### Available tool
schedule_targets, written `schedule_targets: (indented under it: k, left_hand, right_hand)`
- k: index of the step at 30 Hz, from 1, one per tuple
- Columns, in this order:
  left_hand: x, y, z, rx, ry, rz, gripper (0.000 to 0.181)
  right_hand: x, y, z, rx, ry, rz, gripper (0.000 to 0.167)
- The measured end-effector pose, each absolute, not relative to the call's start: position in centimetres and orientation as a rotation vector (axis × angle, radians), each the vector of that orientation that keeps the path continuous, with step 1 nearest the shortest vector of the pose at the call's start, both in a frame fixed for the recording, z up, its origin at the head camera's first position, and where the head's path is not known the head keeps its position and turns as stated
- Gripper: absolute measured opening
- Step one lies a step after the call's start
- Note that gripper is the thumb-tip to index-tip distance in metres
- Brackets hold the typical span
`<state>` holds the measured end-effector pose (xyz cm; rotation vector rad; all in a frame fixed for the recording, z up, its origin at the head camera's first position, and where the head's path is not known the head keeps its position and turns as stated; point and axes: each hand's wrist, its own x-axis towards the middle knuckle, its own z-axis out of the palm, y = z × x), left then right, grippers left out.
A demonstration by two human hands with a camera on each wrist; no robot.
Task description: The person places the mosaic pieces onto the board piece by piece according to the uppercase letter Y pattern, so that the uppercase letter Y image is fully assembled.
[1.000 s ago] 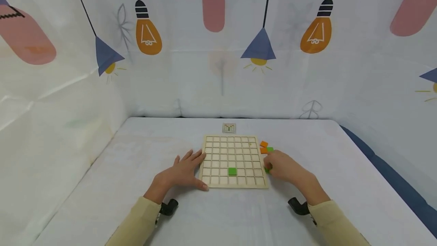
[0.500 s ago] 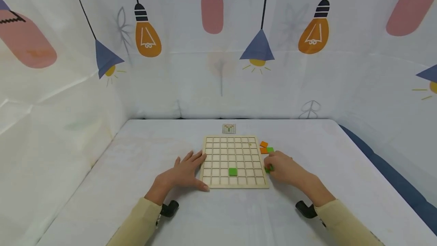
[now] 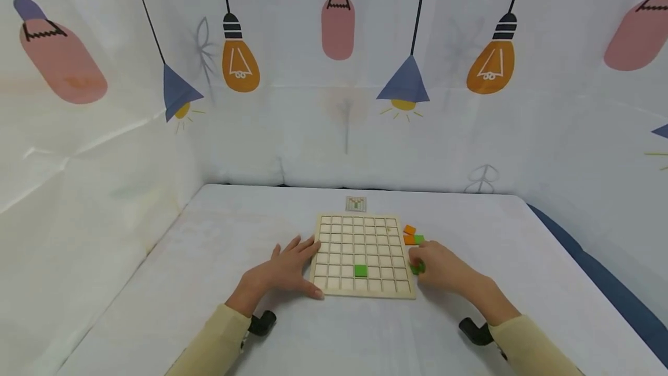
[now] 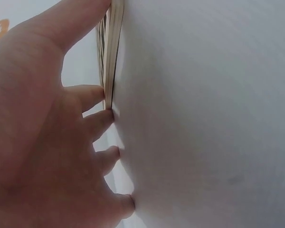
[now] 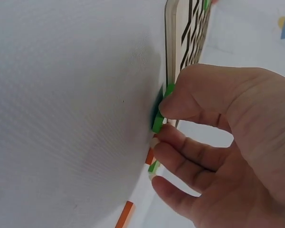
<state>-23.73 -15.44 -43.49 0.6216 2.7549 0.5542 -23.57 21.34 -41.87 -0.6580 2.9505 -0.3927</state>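
A square wooden grid board (image 3: 339, 251) lies on the table, with one green tile (image 3: 360, 271) in a cell of a lower row. My left hand (image 3: 284, 271) rests at the board's left edge, fingers spread, thumb at the near corner. Beside the right edge, my right hand (image 3: 443, 268) pinches a green tile (image 5: 157, 122) between thumb and fingers, low over the table. Its fingers partly hide that tile. Just beyond this hand lie two orange tiles (image 3: 409, 230) and another green tile (image 3: 420, 239).
Behind the board lies a small card (image 3: 356, 204) printed with a coloured grid pattern. A white table (image 3: 250, 219) carries everything, and a curtain (image 3: 292, 132) with lamp prints hangs along its back edge.
The head view has shifted a little, so everything sits slightly lower and further right. Both hands keep nearly the same places; the right fingers stay at the green tile by the board.
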Motion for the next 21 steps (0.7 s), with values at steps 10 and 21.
schedule_targets:
  k: [10, 21]
  left_hand:
    - [-23.64, -15.35, -43.43, 0.604, 2.746, 0.555, 0.116]
    - [-23.57, -15.48, -43.31, 0.62, 2.744, 0.555, 0.115]
  right_hand:
    - [-23.42, 21.43, -42.23, -0.59, 2.972, -0.43, 0.025]
    - [-23.76, 20.97, -42.26, -0.674, 3.035, -0.477, 0.026]
